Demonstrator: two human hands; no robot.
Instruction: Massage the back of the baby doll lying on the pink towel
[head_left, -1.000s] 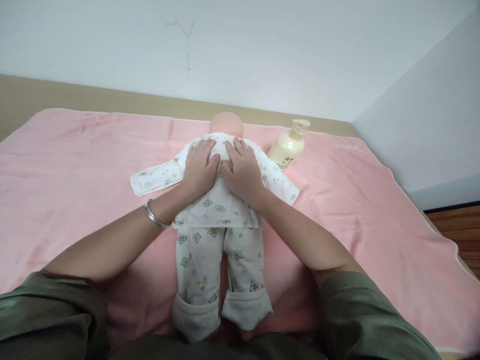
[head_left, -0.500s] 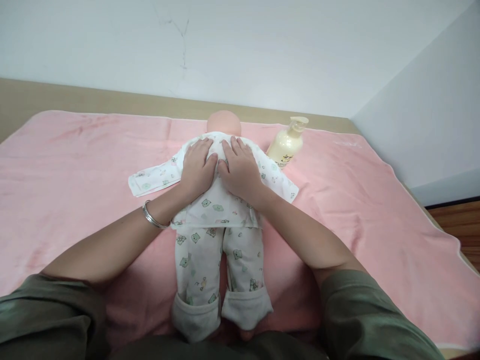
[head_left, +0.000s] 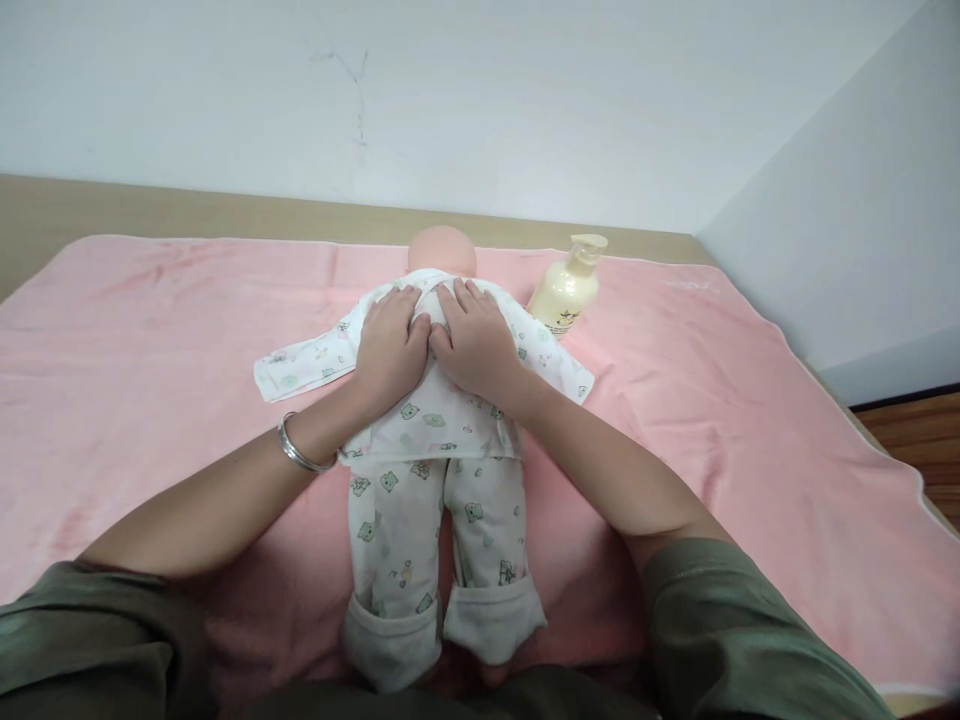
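Note:
A baby doll (head_left: 442, 250) lies face down, its bald head toward the wall. It wears a white printed top (head_left: 431, 425) and matching trousers (head_left: 397, 530) with the cuffs folded up. My left hand (head_left: 391, 345) rests flat on the left side of the doll's upper back, fingers stretched toward its head. Beside it, my right hand (head_left: 480, 340) lies flat on the right side of the upper back. The two thumbs nearly meet at the middle. Neither hand grips anything. A silver bangle (head_left: 294, 448) circles my left wrist.
Under the doll spreads a pink blanket (head_left: 150, 420) on a wooden surface (head_left: 187, 208). A cream pump bottle (head_left: 566, 290) stands by the doll's right-hand sleeve. A white wall (head_left: 525, 110) runs along the back, with another on the right.
Both hands stay flat on the doll's upper back, with only a slight shift; the cloth between them near the collar is more creased. The view has tilted a little.

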